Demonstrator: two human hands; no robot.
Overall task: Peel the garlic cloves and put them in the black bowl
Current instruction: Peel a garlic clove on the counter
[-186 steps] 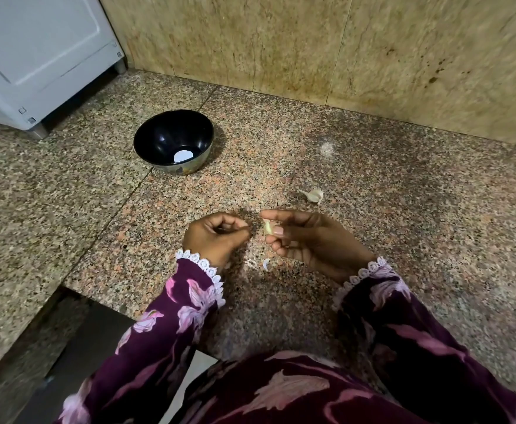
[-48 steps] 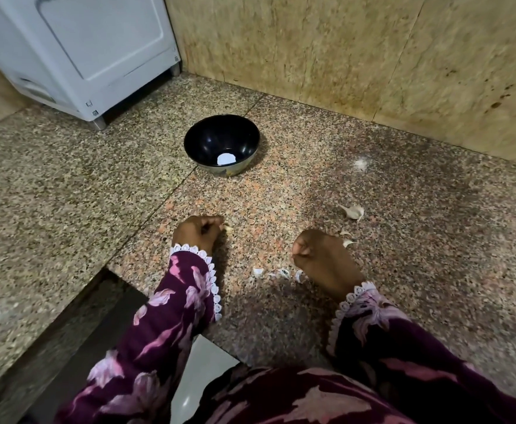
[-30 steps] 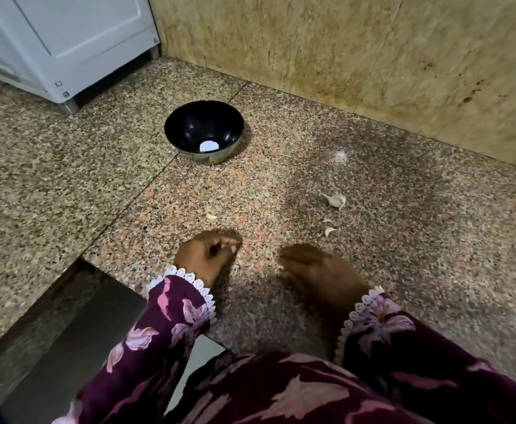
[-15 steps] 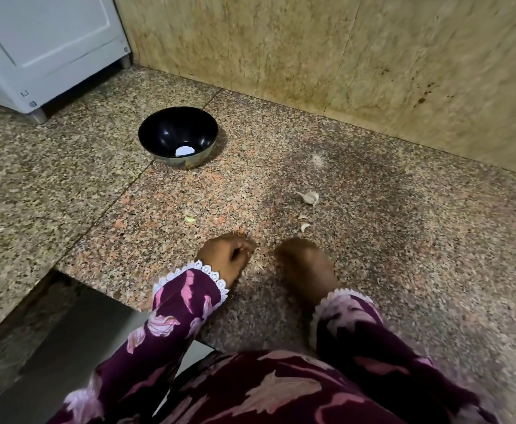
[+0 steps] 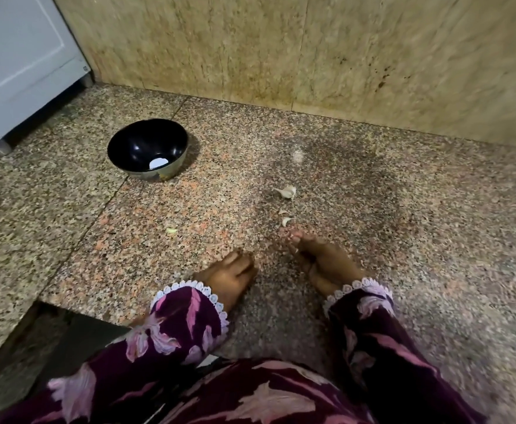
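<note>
The black bowl stands on the granite counter, well beyond the hands and up to their left, far enough to stay out of the way of the peeling; nothing but a white glint shows inside it. A peeled garlic clove lies on the counter between the bowl and the left hand, not yet in the bowl. An unpeeled clove lies right of the bowl, with skin scraps nearer the right hand. Left fingers curl down onto the counter; whether they hold anything I cannot tell. Right fingertips bunch together just short of the scraps, probably gathering peel. Half a second ago the right hand lay lower and blurred; the peeled clove has not moved.
</note>
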